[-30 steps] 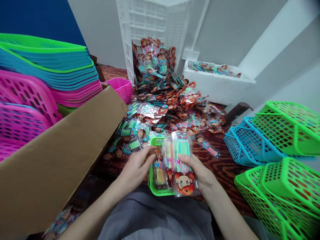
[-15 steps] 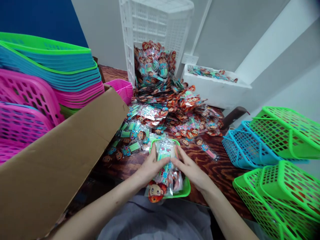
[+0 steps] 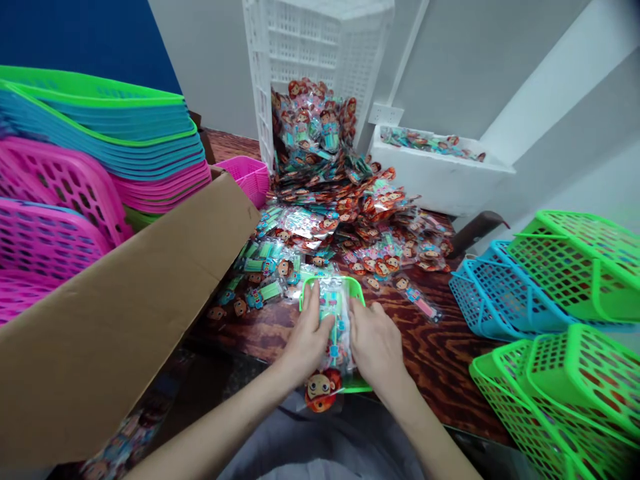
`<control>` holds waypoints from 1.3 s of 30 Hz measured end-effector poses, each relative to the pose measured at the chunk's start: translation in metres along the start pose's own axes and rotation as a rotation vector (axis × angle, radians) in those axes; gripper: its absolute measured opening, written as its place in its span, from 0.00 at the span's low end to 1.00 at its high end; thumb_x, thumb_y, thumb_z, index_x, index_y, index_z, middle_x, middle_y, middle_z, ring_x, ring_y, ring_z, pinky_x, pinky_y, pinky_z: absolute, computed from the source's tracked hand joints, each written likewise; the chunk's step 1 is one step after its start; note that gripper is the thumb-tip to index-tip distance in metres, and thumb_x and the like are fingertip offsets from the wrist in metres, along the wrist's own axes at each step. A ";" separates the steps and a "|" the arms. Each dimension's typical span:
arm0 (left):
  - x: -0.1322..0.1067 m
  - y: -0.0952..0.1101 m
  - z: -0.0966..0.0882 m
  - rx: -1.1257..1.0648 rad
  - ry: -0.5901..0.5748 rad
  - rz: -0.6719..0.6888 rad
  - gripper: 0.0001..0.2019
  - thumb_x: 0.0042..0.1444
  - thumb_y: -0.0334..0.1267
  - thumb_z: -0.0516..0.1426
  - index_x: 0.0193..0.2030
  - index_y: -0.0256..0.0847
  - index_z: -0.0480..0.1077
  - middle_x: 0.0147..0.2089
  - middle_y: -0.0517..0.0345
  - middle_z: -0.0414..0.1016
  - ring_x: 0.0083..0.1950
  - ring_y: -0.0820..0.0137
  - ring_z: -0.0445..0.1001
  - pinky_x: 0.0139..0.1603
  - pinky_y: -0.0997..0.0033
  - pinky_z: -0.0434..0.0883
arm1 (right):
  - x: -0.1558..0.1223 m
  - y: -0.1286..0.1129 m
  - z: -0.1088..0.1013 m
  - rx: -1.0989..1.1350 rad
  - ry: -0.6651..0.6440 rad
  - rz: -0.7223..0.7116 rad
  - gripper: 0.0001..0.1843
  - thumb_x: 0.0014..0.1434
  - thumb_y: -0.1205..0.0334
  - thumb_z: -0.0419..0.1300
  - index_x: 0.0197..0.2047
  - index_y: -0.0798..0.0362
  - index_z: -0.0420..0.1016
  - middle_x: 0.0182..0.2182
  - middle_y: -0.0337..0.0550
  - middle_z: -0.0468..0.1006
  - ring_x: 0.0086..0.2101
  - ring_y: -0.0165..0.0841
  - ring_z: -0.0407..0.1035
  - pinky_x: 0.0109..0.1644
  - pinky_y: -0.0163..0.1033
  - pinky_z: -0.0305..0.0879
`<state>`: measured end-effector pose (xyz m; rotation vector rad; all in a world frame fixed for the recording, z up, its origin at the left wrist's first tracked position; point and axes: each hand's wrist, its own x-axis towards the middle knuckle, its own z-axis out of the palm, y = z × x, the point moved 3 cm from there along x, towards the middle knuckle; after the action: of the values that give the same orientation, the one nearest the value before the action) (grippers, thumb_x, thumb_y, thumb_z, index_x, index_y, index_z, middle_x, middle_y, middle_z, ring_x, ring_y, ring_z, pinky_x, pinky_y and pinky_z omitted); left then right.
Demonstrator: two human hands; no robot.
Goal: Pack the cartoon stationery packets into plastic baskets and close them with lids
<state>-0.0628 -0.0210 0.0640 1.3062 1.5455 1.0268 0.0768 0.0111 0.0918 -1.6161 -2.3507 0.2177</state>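
Observation:
A small green basket sits at the near edge of the wooden table. It is filled with clear packets of cartoon-doll toys. One packet's orange doll head sticks out over the near rim. My left hand lies flat on the packets on the left side, fingers together and stretched forward. On the right side my right hand presses down on the packets in the same way. Both hands cover most of the basket.
A big heap of the same packets spills from a tipped white crate. A cardboard box flap stands at left before stacked pink, blue and green baskets. Green baskets and blue baskets lie at right. A white foam box sits behind.
My right hand has laid its bundle of packets into the green basket. Both hands then moved on top and flattened over the packets.

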 end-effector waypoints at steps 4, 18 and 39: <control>-0.002 0.003 0.008 0.068 0.189 0.114 0.30 0.68 0.39 0.44 0.75 0.40 0.42 0.78 0.51 0.20 0.77 0.61 0.26 0.76 0.51 0.41 | 0.009 0.003 0.008 0.066 0.080 -0.025 0.22 0.71 0.60 0.42 0.54 0.54 0.74 0.42 0.53 0.78 0.44 0.43 0.68 0.49 0.45 0.64; -0.027 0.005 -0.005 0.762 0.105 0.398 0.26 0.68 0.45 0.49 0.68 0.34 0.60 0.73 0.38 0.55 0.73 0.51 0.54 0.71 0.44 0.58 | 0.007 0.020 0.002 0.516 0.249 0.255 0.20 0.64 0.65 0.46 0.58 0.51 0.66 0.38 0.44 0.80 0.38 0.37 0.74 0.45 0.40 0.65; 0.024 0.007 0.026 0.900 -0.066 0.120 0.33 0.61 0.29 0.50 0.72 0.21 0.48 0.75 0.27 0.38 0.76 0.45 0.33 0.74 0.43 0.46 | -0.004 0.006 0.025 -0.158 0.064 -0.271 0.23 0.71 0.62 0.45 0.60 0.65 0.71 0.58 0.59 0.74 0.62 0.48 0.60 0.68 0.57 0.47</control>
<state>-0.0386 0.0058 0.0607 2.0158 1.9809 0.3104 0.0759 0.0106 0.0657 -1.3246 -2.5564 -0.0765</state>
